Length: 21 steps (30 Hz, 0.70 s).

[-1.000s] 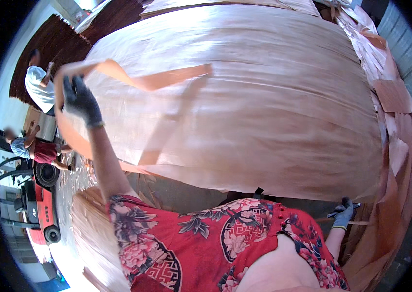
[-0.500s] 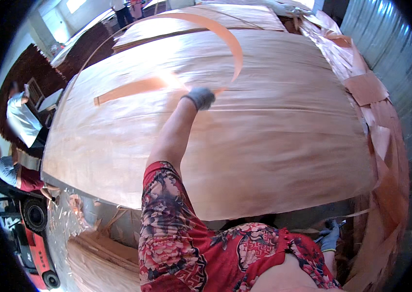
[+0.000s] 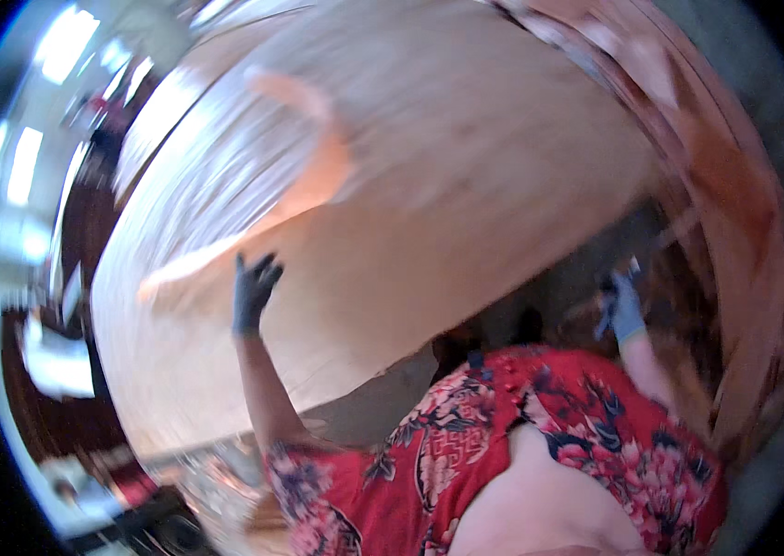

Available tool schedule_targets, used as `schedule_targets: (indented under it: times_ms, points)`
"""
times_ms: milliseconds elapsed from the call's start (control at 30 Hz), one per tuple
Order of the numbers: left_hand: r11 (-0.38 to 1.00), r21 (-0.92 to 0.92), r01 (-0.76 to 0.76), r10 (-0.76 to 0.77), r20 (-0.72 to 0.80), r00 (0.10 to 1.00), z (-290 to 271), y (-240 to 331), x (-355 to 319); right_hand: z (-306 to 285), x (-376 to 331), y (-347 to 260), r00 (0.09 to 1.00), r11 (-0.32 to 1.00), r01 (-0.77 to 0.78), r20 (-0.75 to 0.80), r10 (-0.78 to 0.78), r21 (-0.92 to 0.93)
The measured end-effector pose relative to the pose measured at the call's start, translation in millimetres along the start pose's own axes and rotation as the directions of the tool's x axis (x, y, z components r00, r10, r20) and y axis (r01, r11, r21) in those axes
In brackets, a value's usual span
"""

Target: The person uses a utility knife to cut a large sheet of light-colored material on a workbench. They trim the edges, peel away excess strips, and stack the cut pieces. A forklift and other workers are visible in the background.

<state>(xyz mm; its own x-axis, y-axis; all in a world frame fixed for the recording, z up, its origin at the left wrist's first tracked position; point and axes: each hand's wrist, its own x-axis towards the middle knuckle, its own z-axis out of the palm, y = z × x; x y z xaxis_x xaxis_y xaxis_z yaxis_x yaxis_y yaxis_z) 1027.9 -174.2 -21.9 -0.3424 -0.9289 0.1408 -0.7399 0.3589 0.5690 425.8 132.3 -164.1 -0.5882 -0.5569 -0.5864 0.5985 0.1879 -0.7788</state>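
My left hand (image 3: 255, 289), in a dark grey glove, is over the large pale wood veneer sheet (image 3: 410, 241) with its fingers apart. Just beyond its fingertips is a long, thin orange-tan veneer strip (image 3: 322, 171), curled upward at its far end and blurred by motion. A gap shows between strip and fingers. At the right, beside the sheet's near edge, my right hand (image 3: 625, 310) in a grey-blue glove is closed on a small tool with a shiny tip (image 3: 634, 265). Blur hides the tool's exact kind.
A heap of loose veneer offcuts (image 3: 734, 213) runs along the right side. Another veneer stack (image 3: 165, 116) stands at the far left. Two people are at the left, one in a white top (image 3: 56, 357). A dark wheel (image 3: 174, 536) shows at the lower left.
My left hand has drawn back toward me and left, and its fingers have opened off the veneer strip. The view has swung round; my right hand still holds the small tool.
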Motion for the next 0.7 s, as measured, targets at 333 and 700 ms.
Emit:
schedule_targets:
  times_ms: [333,700]
  points:
    - [0.877,0.297,0.377,-0.362,-0.108,0.926,186.4,198.6,-180.8,-166.8,-12.1,-88.9,0.95,0.988,-0.1,-0.283,0.129,0.114]
    - [0.975,0.18,-0.128,0.13,0.003,0.992,318.3,266.5,-5.1,-208.5,-58.8,-48.9,0.935,0.995,-0.082,-0.34,0.097,0.058]
